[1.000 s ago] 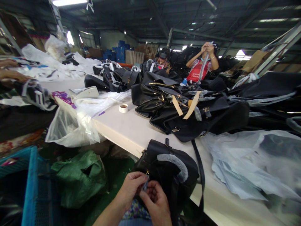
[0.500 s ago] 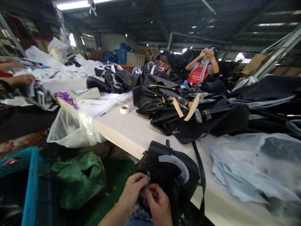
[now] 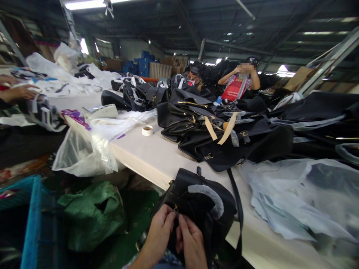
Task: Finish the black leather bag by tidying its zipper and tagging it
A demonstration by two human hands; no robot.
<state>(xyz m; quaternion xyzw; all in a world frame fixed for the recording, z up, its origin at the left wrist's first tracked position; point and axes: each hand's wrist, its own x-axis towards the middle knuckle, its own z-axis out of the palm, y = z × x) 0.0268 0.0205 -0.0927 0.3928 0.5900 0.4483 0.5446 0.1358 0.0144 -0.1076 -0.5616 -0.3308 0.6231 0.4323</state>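
A black handbag (image 3: 200, 198) hangs over the near edge of the white table (image 3: 157, 157), its handle wrapped in pale foam. My left hand (image 3: 159, 233) pinches the bag's side by a small gold fitting. My right hand (image 3: 192, 243) is closed beside it, fingertips pressed onto the same spot. What lies between the fingers is hidden.
A pile of black handbags (image 3: 213, 127) covers the table's middle, clear plastic bags (image 3: 297, 198) lie at right, a tape roll (image 3: 147, 130) at centre. A green bag (image 3: 92, 213) and blue crate (image 3: 28, 220) stand on the floor at left. Two people sit across; another person's hands are far left.
My hands have shifted slightly up onto the bag's side fitting, and the grey strip seen between my fingers earlier no longer shows. The person in red across the table lowered their raised hands.
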